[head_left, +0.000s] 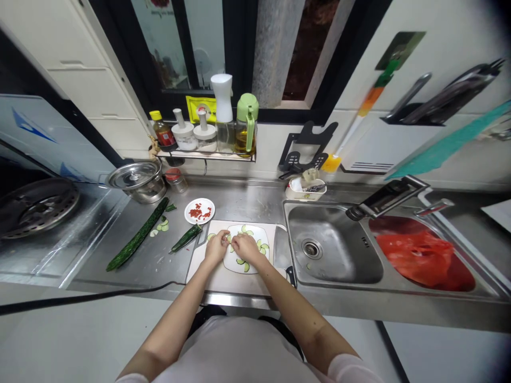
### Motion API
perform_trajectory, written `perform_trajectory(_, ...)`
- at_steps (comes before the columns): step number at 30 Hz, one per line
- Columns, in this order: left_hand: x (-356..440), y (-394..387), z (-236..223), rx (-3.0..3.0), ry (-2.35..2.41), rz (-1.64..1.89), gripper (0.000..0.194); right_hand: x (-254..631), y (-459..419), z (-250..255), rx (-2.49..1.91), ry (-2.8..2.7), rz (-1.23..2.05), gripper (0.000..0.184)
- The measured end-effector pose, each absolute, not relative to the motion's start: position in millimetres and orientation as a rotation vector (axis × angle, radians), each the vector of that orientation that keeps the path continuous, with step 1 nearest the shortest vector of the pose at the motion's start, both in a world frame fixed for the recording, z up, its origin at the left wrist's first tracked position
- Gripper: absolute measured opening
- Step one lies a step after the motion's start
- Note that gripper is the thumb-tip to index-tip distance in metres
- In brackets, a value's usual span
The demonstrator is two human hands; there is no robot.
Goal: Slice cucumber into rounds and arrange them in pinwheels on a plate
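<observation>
A white square plate (pixel 236 267) lies on the cutting board (pixel 199 268), with cucumber slices (pixel 242 264) in small fans along its edges. Over the plate's left edge, my left hand (pixel 216 247) is closed, its fingertips pinched on pale green cucumber. My right hand (pixel 245 247) is beside it above the plate, fingers bent together at a cucumber slice; its fingertips partly hide the piece. A kitchen knife (pixel 282 249) lies along the board's right side, its dark handle towards me. Left of the board rests a cut cucumber piece (pixel 186 238).
A long cucumber (pixel 138 236) and several offcuts (pixel 163 225) lie on the steel counter to the left. Behind the board stands a small dish (pixel 192 222) of red bits. A lidded pot (pixel 143 183) is back left. On the right, a sink (pixel 333 244) adjoins a basin with a red bag (pixel 419 258).
</observation>
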State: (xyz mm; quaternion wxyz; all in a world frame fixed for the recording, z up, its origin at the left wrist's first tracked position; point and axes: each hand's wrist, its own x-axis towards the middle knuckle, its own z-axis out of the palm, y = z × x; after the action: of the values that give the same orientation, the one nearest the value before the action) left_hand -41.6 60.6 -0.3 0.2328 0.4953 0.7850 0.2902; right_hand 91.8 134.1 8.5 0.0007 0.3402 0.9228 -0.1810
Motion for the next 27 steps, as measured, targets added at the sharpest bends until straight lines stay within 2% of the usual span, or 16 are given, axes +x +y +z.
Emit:
perform_trajectory(8, -40.4, 61.0, -4.5, 1.54, 2.23, 0.649, 0.032, 91.2, 124.4, 1.1, 1.093, 2.927, -0.448, 0.023)
perform_trajectory(27, -41.9, 60.0, -7.3, 1.486, 2.285, 0.601, 0.024, 94.4, 111.2, -11.2, 1.096, 2.983, -0.371, 0.025)
